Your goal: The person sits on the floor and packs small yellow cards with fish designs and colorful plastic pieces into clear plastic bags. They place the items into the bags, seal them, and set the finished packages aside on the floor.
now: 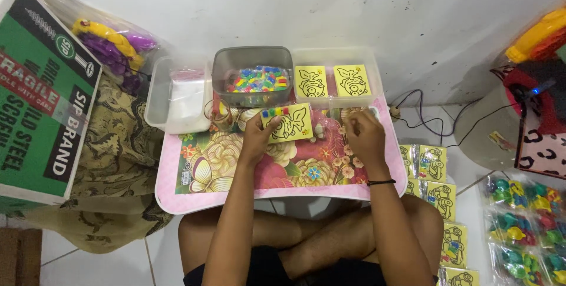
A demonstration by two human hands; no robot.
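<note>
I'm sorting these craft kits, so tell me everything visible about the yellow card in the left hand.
The yellow card is a flat rectangle, paper-like, with a black outline drawing of a fish and a row of small coloured pieces along its top edge. It is tilted slightly over the floral tray table, held at its left end by the left hand.

Three yellow fish cards (pixel 311 81), three clear tubs (pixel 252 57), one floral tray (pixel 236 194)
</note>
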